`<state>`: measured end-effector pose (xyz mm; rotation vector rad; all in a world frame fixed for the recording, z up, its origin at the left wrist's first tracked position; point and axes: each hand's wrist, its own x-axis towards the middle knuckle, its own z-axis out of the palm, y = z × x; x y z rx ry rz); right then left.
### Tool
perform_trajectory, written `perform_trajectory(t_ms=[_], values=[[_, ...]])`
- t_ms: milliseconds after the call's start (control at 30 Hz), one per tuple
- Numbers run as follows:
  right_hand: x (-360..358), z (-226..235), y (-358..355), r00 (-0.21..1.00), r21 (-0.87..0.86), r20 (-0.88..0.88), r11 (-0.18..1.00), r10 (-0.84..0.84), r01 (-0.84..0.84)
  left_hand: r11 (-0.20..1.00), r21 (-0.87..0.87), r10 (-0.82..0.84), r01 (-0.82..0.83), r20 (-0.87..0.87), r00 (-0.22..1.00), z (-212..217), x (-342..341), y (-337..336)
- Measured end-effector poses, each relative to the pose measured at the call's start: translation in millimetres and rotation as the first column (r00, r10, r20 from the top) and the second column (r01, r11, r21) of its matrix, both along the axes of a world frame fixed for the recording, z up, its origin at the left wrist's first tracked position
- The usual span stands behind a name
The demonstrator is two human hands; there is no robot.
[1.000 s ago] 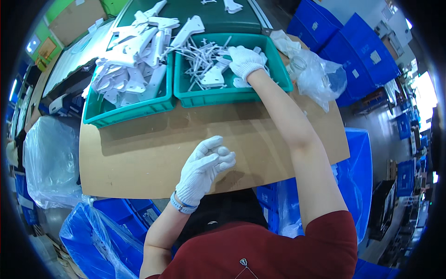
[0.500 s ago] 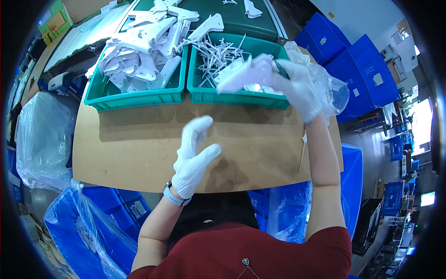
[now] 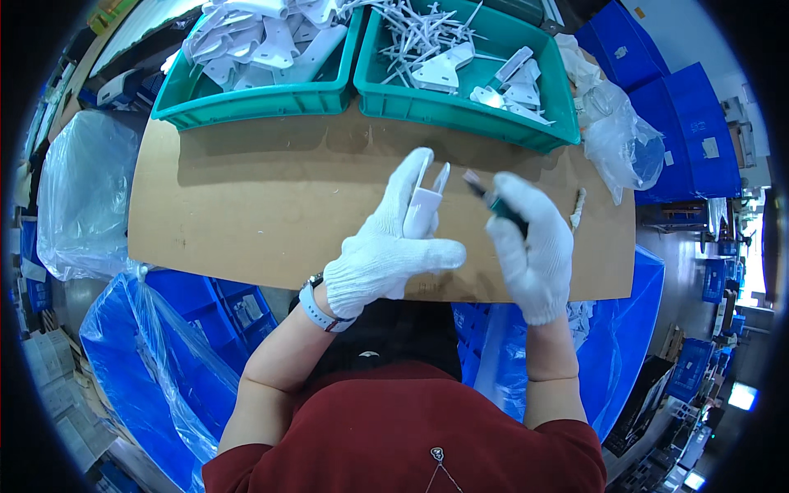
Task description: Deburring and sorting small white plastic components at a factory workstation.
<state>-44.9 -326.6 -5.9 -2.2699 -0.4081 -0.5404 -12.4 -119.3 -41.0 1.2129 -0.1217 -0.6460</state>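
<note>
Over the near part of the tabletop, my left hand (image 3: 385, 256) in a white knit glove grips a white plastic part (image 3: 422, 212). Two prongs of that part point away from me; its lower end is hidden by the fingers. To its right, my gloved right hand (image 3: 538, 251) is closed around a small hand tool (image 3: 509, 213) with a dark green handle and a dark tip. The tool's tip points toward the white part, with a gap between them. What kind of tool it is I cannot make out.
Beyond my hands stand two green bins: the left bin (image 3: 255, 105) heaped with white plastic parts, the right bin (image 3: 468, 123) with thin white sticks and several parts. Brown tabletop (image 3: 246, 222) lies beneath. Plastic-lined blue crates (image 3: 156, 361) flank me; crumpled clear plastic (image 3: 620, 144) sits at right.
My right hand has come back from the right bin to the near tabletop. The white part it carried is now in my left hand, which has moved right and closed. The view has shifted.
</note>
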Motion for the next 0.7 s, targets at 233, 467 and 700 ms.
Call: perform_trajectory(t_ms=[233, 467, 700], values=[[-8, 5, 9, 0.994, -0.348, 0.026, 0.933, 0.109, -0.093, 0.991, -0.095, 0.092, -0.099, -0.077, 0.993, 12, -2, -4], [-3, -1, 15, 0.992, -0.373, 0.066, 0.925, 0.108, -0.075, 0.943, -0.046, 0.334, -0.331, 0.137, 0.933, -17, -2, -10], [-2, -8, 23, 0.988, -0.359, 0.112, 0.931, 0.107, -0.060, 0.938, 0.088, 0.319, -0.334, 0.148, 0.936, -11, -1, -5]])
